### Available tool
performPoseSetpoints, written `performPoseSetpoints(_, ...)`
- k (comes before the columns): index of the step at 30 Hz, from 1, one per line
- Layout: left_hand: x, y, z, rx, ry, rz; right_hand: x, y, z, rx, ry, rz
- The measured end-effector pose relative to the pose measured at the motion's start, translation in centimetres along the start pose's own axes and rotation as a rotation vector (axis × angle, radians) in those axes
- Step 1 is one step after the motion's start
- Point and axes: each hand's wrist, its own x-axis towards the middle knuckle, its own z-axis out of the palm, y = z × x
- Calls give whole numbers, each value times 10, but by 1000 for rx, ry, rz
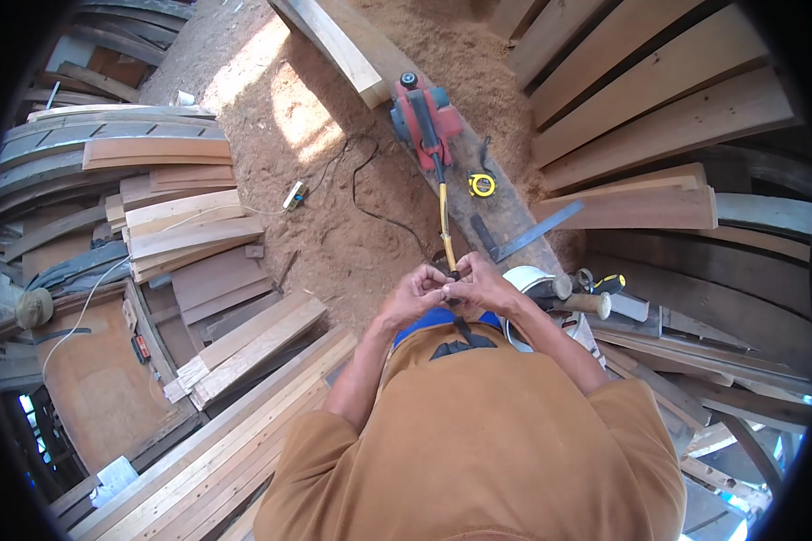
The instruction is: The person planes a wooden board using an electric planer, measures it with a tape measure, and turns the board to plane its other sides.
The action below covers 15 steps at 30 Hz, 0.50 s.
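Both hands meet in front of my waist at the lower end of a yellow-wrapped cord [445, 216]. My left hand [415, 294] has its fingers pinched near the dark cord end. My right hand [481, 283] pinches the same dark piece from the other side. The cord runs up to a red power planer [424, 122] lying on a long plank [514, 216]. A yellow tape measure [482, 185] and a metal square [537, 232] lie on the plank, right of the cord.
A white bucket [525, 278] with tools stands by my right forearm, beside a yellow-handled tool [609, 284]. Stacked boards [189, 225] fill the left, and long planks [641, 99] the right. A power strip [294, 196] and black cord [361, 171] lie on the sawdust.
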Motion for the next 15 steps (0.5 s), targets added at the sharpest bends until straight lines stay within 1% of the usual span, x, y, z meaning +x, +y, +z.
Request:
performPoseSetpoints(2, 2, 1, 3, -190, 62, -69, 3, 7, 0, 170, -16, 51)
performPoseSetpoints(5, 22, -17, -1, -126, -51, -83, 8, 25, 2, 478, -104, 137)
performPoseSetpoints(6, 31, -31, 0, -112, -107, -31, 9, 30, 1, 588, -141, 167)
performPoseSetpoints(8, 40, -50, -12, -152, -124, -10, 6, 29, 1, 569, -89, 205)
performPoseSetpoints(9, 38, -45, -11, -169, -133, -4, 4, 29, 2, 565, -63, 223)
performPoseSetpoints(12, 32, -33, 3, -167, -79, 22, -2, 24, -5, 652, -90, 253)
performPoseSetpoints(15, 32, -23, -1, -376, -163, -44, -4, 15, -12, 691, -154, 235)
